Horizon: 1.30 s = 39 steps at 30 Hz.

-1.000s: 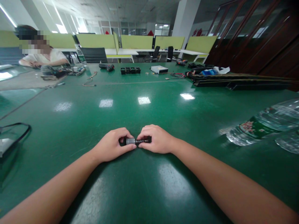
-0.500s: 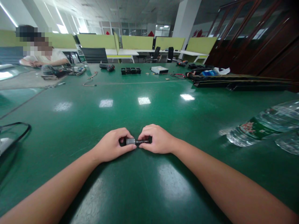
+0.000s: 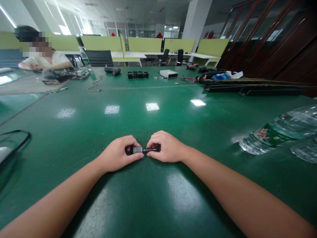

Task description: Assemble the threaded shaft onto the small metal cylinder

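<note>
In the head view, my left hand [image 3: 120, 153] is closed, thumb and fingers pinching a short grey metal cylinder [image 3: 137, 150] with a dark end. My right hand [image 3: 166, 147] faces it, closed on a thin dark ribbed shaft [image 3: 150, 149] in line with the cylinder. The two pieces meet end to end between my fingertips, low over the green table [image 3: 153, 129]. Whether they are one part or two, I cannot tell. My curled fingers hide the outer ends of both.
Clear water bottles, one with a green label [image 3: 274, 135], lie at the right. A black cable [image 3: 26, 137] loops at the left edge. Farther off are a white box [image 3: 168, 73], a black module [image 3: 138, 74], long black rails [image 3: 223, 87] and a seated person [image 3: 47, 61].
</note>
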Available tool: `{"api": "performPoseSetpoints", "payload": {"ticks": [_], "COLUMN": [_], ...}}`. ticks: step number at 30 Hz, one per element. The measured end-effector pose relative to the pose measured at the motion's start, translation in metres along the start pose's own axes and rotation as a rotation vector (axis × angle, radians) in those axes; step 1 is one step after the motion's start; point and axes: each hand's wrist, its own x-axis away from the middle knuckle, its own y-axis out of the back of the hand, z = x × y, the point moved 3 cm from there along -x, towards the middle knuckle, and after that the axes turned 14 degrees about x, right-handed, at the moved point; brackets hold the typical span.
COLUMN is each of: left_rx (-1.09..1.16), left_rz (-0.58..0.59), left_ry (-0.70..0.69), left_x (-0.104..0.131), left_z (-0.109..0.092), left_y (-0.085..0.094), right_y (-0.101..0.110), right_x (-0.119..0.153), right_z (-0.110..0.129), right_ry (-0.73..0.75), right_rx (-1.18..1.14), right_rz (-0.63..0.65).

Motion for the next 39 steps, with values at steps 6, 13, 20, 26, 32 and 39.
{"api": "performPoseSetpoints", "payload": {"ticks": [6, 13, 20, 26, 32, 39], "left_rx": [0.005, 0.002, 0.002, -0.002, -0.005, 0.008], "left_rz": [0.002, 0.004, -0.007, -0.012, 0.000, -0.010], "left_ry": [0.014, 0.006, 0.003, 0.001, 0.011, 0.008], "left_x": [-0.0011, -0.0002, -0.0012, -0.0008, -0.0009, -0.0009], "left_z": [-0.0011, -0.0015, -0.0017, -0.0019, 0.0000, -0.0024], "left_y": [-0.0005, 0.0002, 0.0001, 0.0006, -0.0001, 0.0008], "right_y": [-0.0007, 0.0003, 0.0010, 0.0013, 0.0015, 0.0017], "right_x": [0.0008, 0.0009, 0.0010, 0.0010, 0.0011, 0.0014], "right_z": [-0.0009, -0.0009, -0.0019, -0.0029, -0.0029, -0.0036], "right_ry": [0.009, 0.009, 0.006, -0.001, -0.001, -0.004], "right_rx": [0.004, -0.009, -0.011, -0.016, -0.015, -0.028], "right_rz": [-0.001, -0.005, -0.006, -0.004, -0.006, -0.003]}}
